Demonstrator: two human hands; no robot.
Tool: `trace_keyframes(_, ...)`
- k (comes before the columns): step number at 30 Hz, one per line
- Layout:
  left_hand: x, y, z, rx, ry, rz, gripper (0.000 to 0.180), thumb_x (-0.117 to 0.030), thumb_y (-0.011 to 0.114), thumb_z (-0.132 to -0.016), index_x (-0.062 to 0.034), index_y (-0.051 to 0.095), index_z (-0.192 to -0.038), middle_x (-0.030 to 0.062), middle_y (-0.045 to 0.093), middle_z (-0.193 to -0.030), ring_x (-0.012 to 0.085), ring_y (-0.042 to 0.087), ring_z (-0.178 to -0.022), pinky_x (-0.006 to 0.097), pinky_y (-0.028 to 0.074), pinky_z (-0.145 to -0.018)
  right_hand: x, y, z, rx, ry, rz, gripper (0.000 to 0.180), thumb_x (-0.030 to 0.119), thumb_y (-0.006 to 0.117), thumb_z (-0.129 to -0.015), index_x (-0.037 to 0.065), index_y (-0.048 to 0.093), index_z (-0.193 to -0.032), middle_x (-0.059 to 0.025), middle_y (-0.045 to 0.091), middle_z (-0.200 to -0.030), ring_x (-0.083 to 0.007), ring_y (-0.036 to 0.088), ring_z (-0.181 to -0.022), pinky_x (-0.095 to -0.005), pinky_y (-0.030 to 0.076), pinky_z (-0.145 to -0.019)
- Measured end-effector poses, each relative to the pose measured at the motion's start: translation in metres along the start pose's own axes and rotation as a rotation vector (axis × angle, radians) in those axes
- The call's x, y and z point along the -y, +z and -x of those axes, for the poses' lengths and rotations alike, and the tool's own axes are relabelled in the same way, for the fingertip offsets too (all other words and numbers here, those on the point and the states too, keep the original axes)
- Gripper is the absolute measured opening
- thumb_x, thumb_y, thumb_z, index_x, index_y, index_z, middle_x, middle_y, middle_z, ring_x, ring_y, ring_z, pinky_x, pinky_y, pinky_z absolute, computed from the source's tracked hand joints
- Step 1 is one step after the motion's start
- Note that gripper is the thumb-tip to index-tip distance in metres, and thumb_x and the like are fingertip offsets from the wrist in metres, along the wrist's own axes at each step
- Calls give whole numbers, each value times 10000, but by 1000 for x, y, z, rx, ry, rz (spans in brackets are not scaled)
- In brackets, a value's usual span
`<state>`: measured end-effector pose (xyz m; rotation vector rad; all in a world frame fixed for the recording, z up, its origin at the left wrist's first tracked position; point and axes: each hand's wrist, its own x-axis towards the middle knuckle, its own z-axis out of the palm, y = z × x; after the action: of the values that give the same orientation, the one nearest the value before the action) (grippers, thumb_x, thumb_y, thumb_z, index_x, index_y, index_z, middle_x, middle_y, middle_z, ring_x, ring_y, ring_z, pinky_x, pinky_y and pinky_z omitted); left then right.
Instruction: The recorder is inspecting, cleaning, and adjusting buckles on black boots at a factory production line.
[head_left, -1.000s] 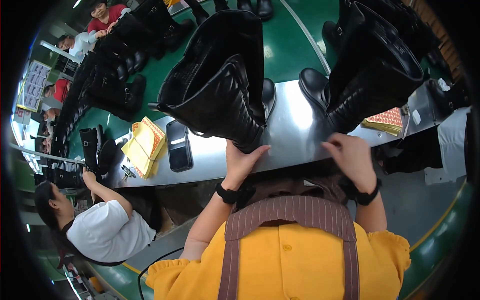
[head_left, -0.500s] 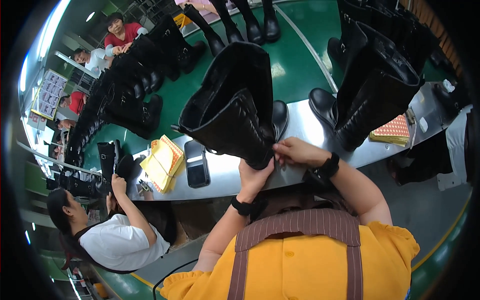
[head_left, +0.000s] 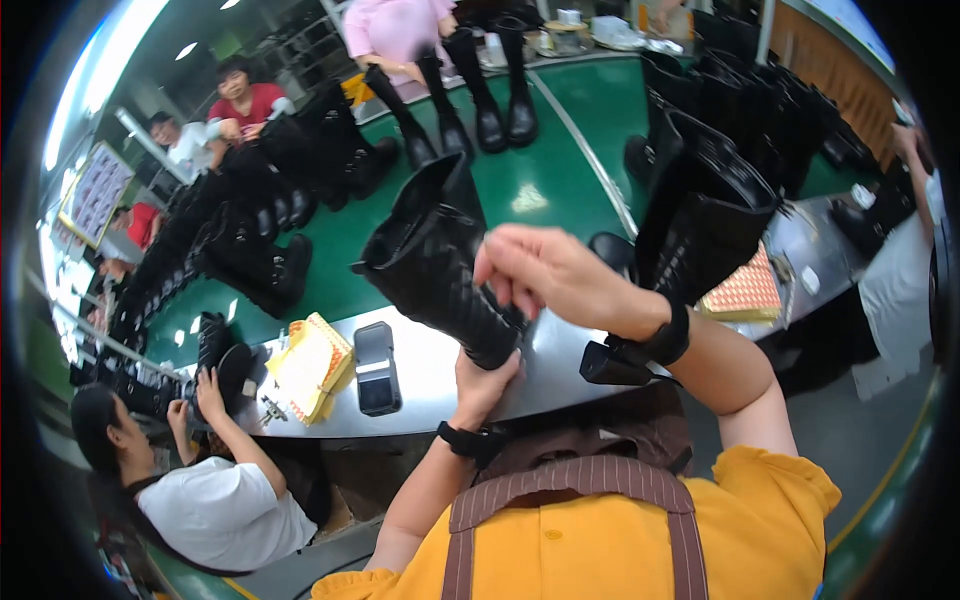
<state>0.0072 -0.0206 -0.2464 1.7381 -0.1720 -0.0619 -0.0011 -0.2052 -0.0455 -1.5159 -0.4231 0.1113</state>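
A tall black lace-up boot point(head_left: 425, 275) stands tilted at the edge of the metal bench, its wide shaft gaping up and to the left. My left hand point(head_left: 487, 385) is wrapped round its lower part near the ankle. Raised in front of the boot's right side is my right hand point(head_left: 560, 275), thumb and fingers curled together in a pinch. Whatever those fingertips hold, if anything, is too small to make out. To the right stands a second tall black boot point(head_left: 700, 230), partly hidden behind my right forearm.
Left of the boot lie a dark phone-like case point(head_left: 376, 375) and a yellow-and-orange paper stack point(head_left: 315, 365). Another patterned stack point(head_left: 745, 288) sits right. Beyond the metal bench point(head_left: 420, 405) runs a green belt point(head_left: 545, 185) with many boots. A co-worker point(head_left: 225, 495) handles a boot at left.
My right hand has risen from the boot's ankle, up in front of its shaft. The left hand keeps its hold. The view has shifted, showing more of the far side.
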Motion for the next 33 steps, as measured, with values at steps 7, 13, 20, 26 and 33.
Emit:
trace_keyframes(7,-30,-14,33,-206,465,-10,594,-28,678,-732,10,367,-1236,145,496,-1110,242,516,-984,331,416,-903,-96,-29,161,-271,616,789,304,329,653,-855,33,648,-786,-116,636,-663,-288,645,-642,-363,488,-603)
trace_keyframes(13,-63,47,30,409,425,-130,248,-74,566,-883,4,526,-1115,61,579,-830,155,551,-724,275,440,-661,-109,-61,189,-1009,54,984,503,256,824,-701,16,599,-1081,-113,663,-896,-252,646,-831,-349,502,-787)
trace_keyframes(20,-35,164,-36,610,-178,59,218,-166,533,-967,11,483,-1083,68,621,-777,128,591,-594,252,449,-489,-166,-96,162,-791,184,437,547,140,790,-746,-18,529,-1199,-113,674,-1053,-195,641,-975,-321,492,-876)
trace_keyframes(26,-27,151,-65,1101,-372,133,225,-229,496,-994,-25,587,-969,33,654,-746,83,574,-560,206,415,-466,-162,-109,173,-617,125,259,476,88,789,-731,-6,571,-1144,-96,681,-1024,-156,643,-955,-306,502,-856)
trace_keyframes(33,-142,120,-44,1091,-314,733,225,-213,539,-975,-26,585,-858,-5,519,-596,72,442,-522,202,346,-484,-144,-102,169,-616,125,417,443,82,770,-700,19,634,-1117,-90,697,-1020,-174,651,-964,-313,501,-863)
